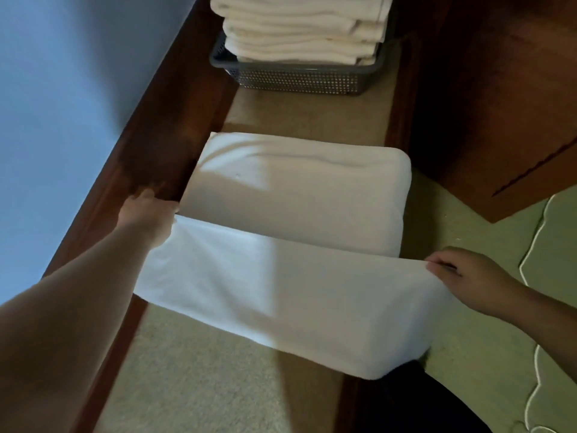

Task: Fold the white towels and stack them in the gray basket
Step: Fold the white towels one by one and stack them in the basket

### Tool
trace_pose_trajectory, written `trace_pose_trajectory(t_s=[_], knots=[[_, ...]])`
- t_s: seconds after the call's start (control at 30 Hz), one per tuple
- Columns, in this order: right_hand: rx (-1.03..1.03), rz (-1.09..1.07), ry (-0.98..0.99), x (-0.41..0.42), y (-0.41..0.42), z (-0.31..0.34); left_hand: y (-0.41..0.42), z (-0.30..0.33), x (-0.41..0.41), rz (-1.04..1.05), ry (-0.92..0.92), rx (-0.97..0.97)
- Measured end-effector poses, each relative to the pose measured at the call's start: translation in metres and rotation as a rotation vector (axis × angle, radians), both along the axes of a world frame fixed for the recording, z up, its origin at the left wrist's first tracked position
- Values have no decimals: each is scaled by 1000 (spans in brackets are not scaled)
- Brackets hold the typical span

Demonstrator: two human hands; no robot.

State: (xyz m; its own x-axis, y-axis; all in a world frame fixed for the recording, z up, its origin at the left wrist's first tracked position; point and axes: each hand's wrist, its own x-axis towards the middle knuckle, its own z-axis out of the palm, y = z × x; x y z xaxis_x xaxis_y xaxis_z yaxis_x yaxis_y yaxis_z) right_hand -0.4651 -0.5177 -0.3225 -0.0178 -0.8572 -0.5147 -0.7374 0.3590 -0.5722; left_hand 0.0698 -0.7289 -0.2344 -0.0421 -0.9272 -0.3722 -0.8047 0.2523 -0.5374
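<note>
The white towel lies across a tan-topped table framed in dark wood, its far half flat and its near half lifted as a taut flap. The left hand holds the flap's left corner, though the cloth hides its fingers, so the exact grip cannot be told. The right hand pinches the right corner between thumb and fingers. The near fold of the towel hangs over the table's front edge.

Further back, well apart from the towel, the gray basket carries a stack of folded towels that already rises well above its rim.

The step in hand looks like folding the near half over the far half. The risks: the two corners may land unevenly, since the left one sits further forward than the right, giving a skewed fold; the overhanging part could drag the towel off the table if either hand lets go early; and one more towel on that tall stack could tip it.

A green mat with white piping lies to the right, beside a dark wooden cabinet.
</note>
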Motion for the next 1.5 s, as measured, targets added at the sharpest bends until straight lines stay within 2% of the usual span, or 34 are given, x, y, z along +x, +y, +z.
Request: trace_pose_trajectory(t_s=[0.13, 0.33, 0.57, 0.8, 0.87, 1.0, 1.07, 1.17, 1.33, 1.5], knots=[[-60, -35, -3, -2, -12, 2, -7, 2, -2, 23, -40, -72], [-21, -6, 26, -6, -20, -7, -5, -12, -6, 50, -105, -9], [-15, -3, 68, -10, -24, -14, -12, -24, 9, 94, -51, -45], [-29, -20, 93, -5, -22, -14, -9, -29, 3, 215, 106, -132], [-24, -45, 86, -4, -21, -15, -4, -35, -6, 161, 156, -86], [24, -25, 71, -2, -20, -15, 11, -54, -43, -64, 387, 195], [56, 3, 68, 0, -20, -12, 15, -62, -58, -69, 422, 215], [68, 39, 96, 1, -22, -10, 12, -69, -68, -22, 352, 178], [34, 50, 157, 2, -28, 1, -4, -63, -65, -69, 157, 164], [11, 30, 171, 5, -27, 7, -15, -57, -55, -99, 153, 75]])
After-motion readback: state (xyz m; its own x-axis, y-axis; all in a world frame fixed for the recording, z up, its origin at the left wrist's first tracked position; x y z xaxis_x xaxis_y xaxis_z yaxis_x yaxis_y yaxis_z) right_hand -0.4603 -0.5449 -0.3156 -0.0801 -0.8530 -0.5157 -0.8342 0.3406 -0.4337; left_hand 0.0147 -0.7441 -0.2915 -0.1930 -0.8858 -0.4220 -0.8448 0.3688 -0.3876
